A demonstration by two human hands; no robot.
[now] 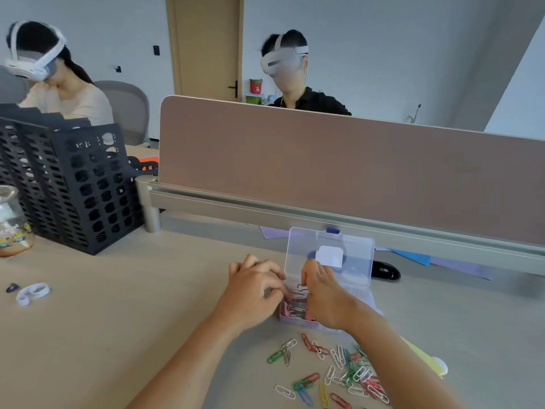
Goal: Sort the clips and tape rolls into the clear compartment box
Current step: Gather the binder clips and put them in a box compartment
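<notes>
At mid-desk (118, 335): clear compartment box (358, 240), lid raised upright at the far side, base toward the wearer.
- Left compartment: pink binder clips (295, 310) with silver handles, heaped.
- Right hand (324, 296): reaching into that compartment, thumb and fingers pinching a silver-handled binder clip (302, 288).
- Left hand (250, 287): at the box's left edge, fingers curled toward the clips; cannot tell whether it holds anything.
- Near edge, just in front of the box: coloured paper clips (348, 370), scattered loose.
- Far left, well apart from the box: white tape rolls (32, 292).
- Left rear: black mesh file rack (73, 184); glass jar (11, 222) beside it.
- Behind the box: black mouse (386, 271), coloured paper sheets (413, 256), beige partition (324, 172).
</notes>
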